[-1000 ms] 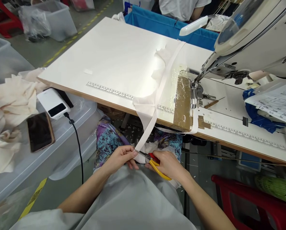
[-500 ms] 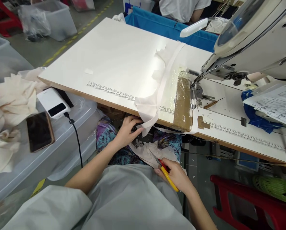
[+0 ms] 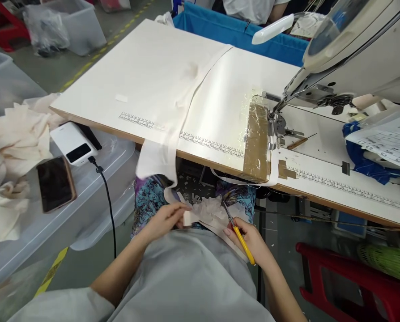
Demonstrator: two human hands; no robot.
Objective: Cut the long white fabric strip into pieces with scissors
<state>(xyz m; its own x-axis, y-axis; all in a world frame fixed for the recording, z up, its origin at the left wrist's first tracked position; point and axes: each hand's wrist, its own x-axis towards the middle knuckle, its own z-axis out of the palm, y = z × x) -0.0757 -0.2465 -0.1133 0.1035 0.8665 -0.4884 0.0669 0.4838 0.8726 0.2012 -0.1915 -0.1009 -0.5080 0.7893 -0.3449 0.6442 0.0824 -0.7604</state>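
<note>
Scissors [image 3: 237,231] with yellow handles sit in the right hand [image 3: 250,239], which is closed around them low in the lap, blades pointing up and away toward the edge of the tabletop [image 3: 153,80]. The left hand [image 3: 164,220] rests just beside it, fingers pinched on a small pale scrap of fabric [image 3: 188,218]; the scrap is blurred, so its exact shape cannot be told. Between the two hands lies a crumpled heap of white fabric pieces [image 3: 211,210] on the person's patterned lap.

A long white fabric strip [image 3: 186,103] runs diagonally across the tabletop and hangs over its near edge, ending in a wider flap [image 3: 155,156] that dangles above the left hand without touching it. A printed ruler scale [image 3: 210,144] follows the near edge of the tabletop. To the right, a patch of brown tape [image 3: 256,138] lies just beside the needle area of the sewing machine [image 3: 354,53].

On the left, a clear plastic bin [image 3: 95,179] carries a phone [image 3: 55,183] and a white power bank [image 3: 73,144] with a black cable [image 3: 108,197] hanging from it; cream cloth [image 3: 8,147] is piled next to them. A red stool [image 3: 347,277] stands at the lower right, and another person sits beyond a blue bin [image 3: 240,36] at the far side.
</note>
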